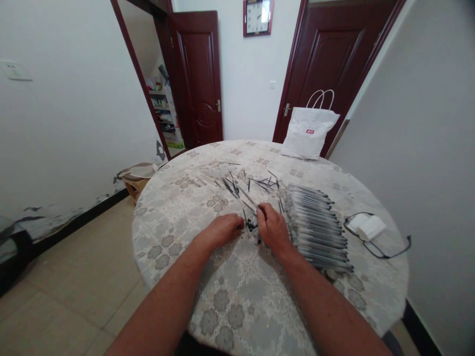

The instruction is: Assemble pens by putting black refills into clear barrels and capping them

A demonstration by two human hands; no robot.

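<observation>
My right hand (273,227) is closed around a slim clear pen barrel (248,196), which slants up and to the left from its fingers. My left hand (224,228) has its fingers curled together just to the left; whatever they may pinch is hidden. Between the hands lies a small cluster of black pen caps (251,225). Beyond them, dark pen refills (230,187) are scattered over the cloth, with more refills (265,184) to their right. A thick row of clear pens with dark ends (319,227) lies side by side to the right of my right hand.
A patterned tablecloth (230,309) covers the round table. Black-framed glasses (386,256) and a folded white tissue (367,226) rest near the right edge. At the back right stands a white paper bag (309,133). Pale clear tubes (202,178) lie at the far left.
</observation>
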